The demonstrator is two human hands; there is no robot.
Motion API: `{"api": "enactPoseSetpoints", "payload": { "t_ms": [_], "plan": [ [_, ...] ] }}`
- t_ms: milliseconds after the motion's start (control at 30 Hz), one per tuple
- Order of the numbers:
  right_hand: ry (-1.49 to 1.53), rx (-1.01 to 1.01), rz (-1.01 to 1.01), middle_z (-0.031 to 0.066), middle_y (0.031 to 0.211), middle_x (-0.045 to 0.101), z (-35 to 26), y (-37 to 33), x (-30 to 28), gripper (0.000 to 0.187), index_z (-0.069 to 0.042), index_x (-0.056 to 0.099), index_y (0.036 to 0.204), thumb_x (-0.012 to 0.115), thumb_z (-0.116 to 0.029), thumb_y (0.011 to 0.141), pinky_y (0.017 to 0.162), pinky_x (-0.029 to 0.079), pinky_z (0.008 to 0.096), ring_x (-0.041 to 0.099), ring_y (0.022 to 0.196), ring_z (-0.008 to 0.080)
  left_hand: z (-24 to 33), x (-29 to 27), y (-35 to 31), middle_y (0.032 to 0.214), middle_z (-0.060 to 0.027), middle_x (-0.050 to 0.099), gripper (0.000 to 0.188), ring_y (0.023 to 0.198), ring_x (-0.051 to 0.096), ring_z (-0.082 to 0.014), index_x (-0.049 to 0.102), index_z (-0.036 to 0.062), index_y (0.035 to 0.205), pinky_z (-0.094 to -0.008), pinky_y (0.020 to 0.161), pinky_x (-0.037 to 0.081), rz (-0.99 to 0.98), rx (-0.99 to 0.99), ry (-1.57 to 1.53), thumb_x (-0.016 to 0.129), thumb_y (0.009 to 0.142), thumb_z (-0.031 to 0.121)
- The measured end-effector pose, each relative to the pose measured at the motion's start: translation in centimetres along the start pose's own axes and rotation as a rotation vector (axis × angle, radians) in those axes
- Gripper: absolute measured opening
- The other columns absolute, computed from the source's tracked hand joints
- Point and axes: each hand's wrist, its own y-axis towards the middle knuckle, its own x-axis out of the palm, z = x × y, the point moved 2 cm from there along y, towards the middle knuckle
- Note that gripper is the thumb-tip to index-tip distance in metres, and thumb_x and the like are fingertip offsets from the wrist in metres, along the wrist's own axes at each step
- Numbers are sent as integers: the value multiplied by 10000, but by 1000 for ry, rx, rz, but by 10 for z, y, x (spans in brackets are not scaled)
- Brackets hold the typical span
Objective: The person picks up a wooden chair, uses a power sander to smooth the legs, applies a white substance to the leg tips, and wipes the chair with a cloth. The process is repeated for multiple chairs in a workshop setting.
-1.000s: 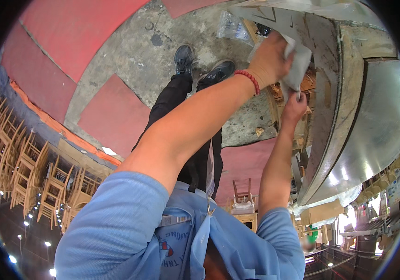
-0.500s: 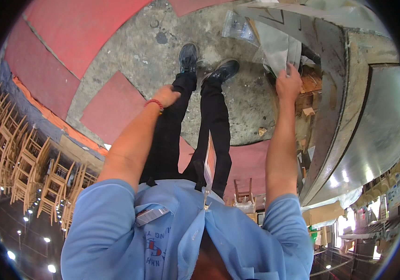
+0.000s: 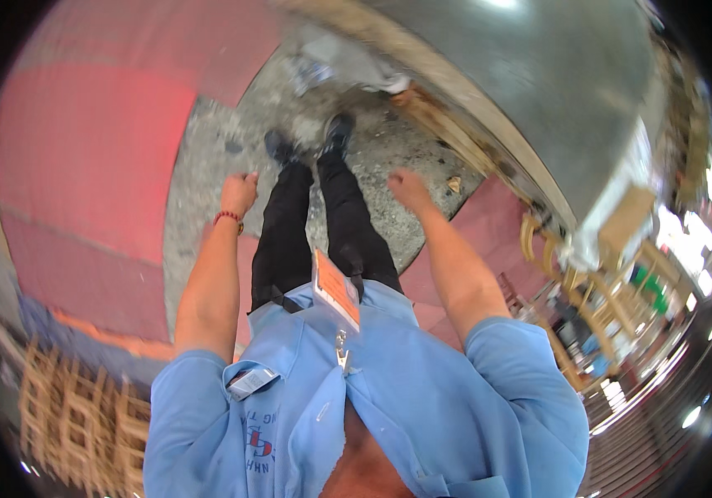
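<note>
My left hand [image 3: 240, 192], with a red bead bracelet [image 3: 227, 216] at its wrist, hangs beside my left leg. Its fingers curl in, and nothing shows in them. On the other side, my right hand [image 3: 410, 191] is held out over the concrete floor [image 3: 356, 199], slightly blurred. Its fingers look curled too, with no object visible. A whitish sheet [image 3: 385, 79] lies farther off by the foot of the metal-topped table [image 3: 538, 75], apart from both hands. Near it is a crumpled clear plastic bag [image 3: 313, 75]. A badge [image 3: 335, 290] dangles from a clip on my blue shirt.
Red mats [image 3: 95, 149] cover the floor at left. Wooden boards [image 3: 447, 133] lie along the table's base. Stacked wooden chair frames [image 3: 82, 415] stand at lower left. More wooden furniture parts [image 3: 597, 307] and a cardboard piece [image 3: 626, 224] are at right.
My right hand has let go of the whitish sheet and come back toward my body. The view has turned, and my feet have shifted. My left hand stays by my leg.
</note>
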Motion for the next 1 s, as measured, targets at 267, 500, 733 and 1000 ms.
{"api": "enactPoseSetpoints", "payload": {
  "t_ms": [267, 500, 733, 1000],
  "plan": [
    [549, 438, 257, 165, 898, 683, 152, -213, 68, 366, 5, 669, 1084, 572, -249, 839, 682, 497, 368, 640, 800, 233, 91, -41, -24, 1247, -276, 574, 433, 1216, 535, -350, 604, -1, 1218, -365, 1000, 430, -61, 648, 420, 556, 814, 149],
    [733, 598, 591, 154, 921, 682, 275, -314, 158, 366, 2, 663, 1117, 587, -208, 827, 676, 508, 375, 644, 795, 249, 89, 12, 6, 1118, -176, 657, 400, 1030, 634, -316, 601, 69, 1229, -409, 827, 544, -274, 320, 592, 508, 871, 223],
    [1241, 696, 668, 153, 823, 665, 369, -375, 263, 301, 39, 661, 1005, 569, -173, 812, 550, 503, 358, 630, 666, 240, 72, 195, -94, 975, -137, 670, 375, 917, 632, -289, 676, 46, 1108, -415, 731, 531, -474, 477, 872, 572, 842, 290],
    [1712, 871, 866, 152, 844, 672, 407, -439, 306, 254, 35, 656, 969, 587, -170, 835, 566, 505, 360, 656, 711, 235, 237, 393, -291, 1086, -184, 679, 418, 1037, 637, -301, 663, 20, 1128, -366, 915, 475, -449, 874, 998, 611, 822, 299]
  ]
}}
